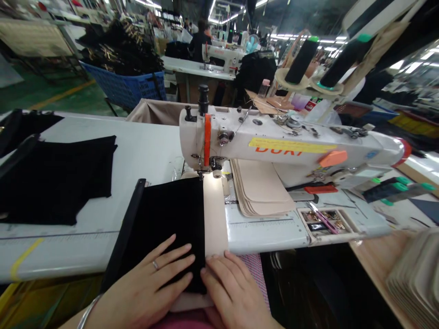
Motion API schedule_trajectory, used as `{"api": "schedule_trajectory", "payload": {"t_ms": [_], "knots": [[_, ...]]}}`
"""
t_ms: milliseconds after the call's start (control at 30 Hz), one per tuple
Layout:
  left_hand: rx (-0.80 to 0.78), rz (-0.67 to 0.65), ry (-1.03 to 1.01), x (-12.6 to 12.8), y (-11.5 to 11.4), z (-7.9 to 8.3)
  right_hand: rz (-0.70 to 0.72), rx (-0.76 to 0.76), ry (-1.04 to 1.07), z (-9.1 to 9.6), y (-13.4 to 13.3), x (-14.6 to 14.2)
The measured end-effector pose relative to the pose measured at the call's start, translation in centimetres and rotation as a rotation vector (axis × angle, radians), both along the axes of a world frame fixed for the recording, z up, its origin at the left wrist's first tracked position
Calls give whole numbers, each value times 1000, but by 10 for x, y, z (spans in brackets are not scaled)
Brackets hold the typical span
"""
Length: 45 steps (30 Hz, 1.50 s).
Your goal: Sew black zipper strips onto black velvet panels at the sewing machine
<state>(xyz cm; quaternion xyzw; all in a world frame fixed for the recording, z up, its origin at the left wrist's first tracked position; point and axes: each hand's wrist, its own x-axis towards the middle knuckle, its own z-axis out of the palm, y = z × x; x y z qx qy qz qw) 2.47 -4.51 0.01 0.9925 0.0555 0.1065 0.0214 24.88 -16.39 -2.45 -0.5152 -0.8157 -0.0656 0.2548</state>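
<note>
At a sewing station, seen from the head camera: the worker's left hand [154, 281] lies open and flat, fingers spread, on the near end of a black fabric panel [168, 214]. A ring [155, 264] shows on one finger. The right hand [233, 292], likewise open and flat, gripping nothing, rests just beside it. Its fingertips touch the panel's right edge, where a beige strip [215, 214] shows from underneath.

The panel runs straight away from both hands. Its long axis points at the presser foot [202, 173] of the white sewing machine [291, 146], and its far edge sits there under the machine's lamp. The left hand is wholly on the cloth, the right only at its border.

Ahead of the right hand, under the machine's arm, lies a stack of beige pieces [260, 187], with a tray of small parts [322, 220] further right. Well to the left of the left hand, more black cloth [55, 178] is spread on the table [144, 146]. Far ahead stand black thread cones [302, 59] and a blue basket [130, 89], and another person [200, 41] sits at a second machine.
</note>
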Motion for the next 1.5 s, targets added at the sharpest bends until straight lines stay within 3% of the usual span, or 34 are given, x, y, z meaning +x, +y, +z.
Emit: {"api": "schedule_trajectory", "payload": {"t_ms": [200, 367, 533, 667, 967, 1167, 1300, 1500], "knots": [[-131, 84, -126, 9, -3, 14, -15, 248, 108, -6, 8, -8], [-208, 91, -98, 11, 1, 23, -24, 282, 115, 1, 14, -10], [-81, 235, 53, 23, 28, 13, -35, 327, 108, 4, 19, -12], [-43, 244, 75, 34, 46, 1, -50, 350, 97, 3, 25, -13], [-35, 253, 48, 42, 69, 4, -6, 260, 73, 9, 43, -3], [-79, 132, -19, 36, 54, 11, 6, 239, 103, 11, 59, 0], [-155, 87, -141, 31, 43, 13, 56, 147, 128, 10, 66, 4], [-192, 33, -262, 32, 56, 4, 42, 11, 158, 12, 73, 10]]}}
